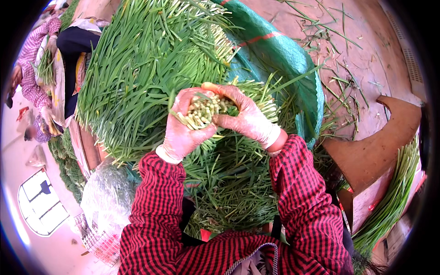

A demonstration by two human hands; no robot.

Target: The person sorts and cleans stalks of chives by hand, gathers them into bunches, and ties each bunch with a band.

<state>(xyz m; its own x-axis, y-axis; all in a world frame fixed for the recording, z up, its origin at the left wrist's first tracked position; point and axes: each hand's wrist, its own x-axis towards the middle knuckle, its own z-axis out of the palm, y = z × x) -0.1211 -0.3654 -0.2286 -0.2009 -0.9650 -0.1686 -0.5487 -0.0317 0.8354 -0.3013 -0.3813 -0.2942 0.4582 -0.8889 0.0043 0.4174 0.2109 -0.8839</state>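
Note:
A bundle of chive-like green stalks (203,111) is held in front of my chest, its pale cut ends turned up towards me. My left hand (184,120), in a thin whitish glove, curls around the bundle's left side. From the right, my right hand (245,115) closes on the same bundle, thumb and fingers at its edge; an orange cover shows on one fingertip. Beneath and beyond the hands lies a big heap of the same greens (147,68), pale ends mostly towards the right. Looser, tangled leaves (237,192) lie between my forearms.
A green woven sheet (292,58) with red stripes curves around the heap's right side. Scattered stalks litter the floor (371,44). At right are a curved brown board (374,144) and more long greens (388,199). Clear plastic (108,196) sits lower left. Other people (37,58) work at far left.

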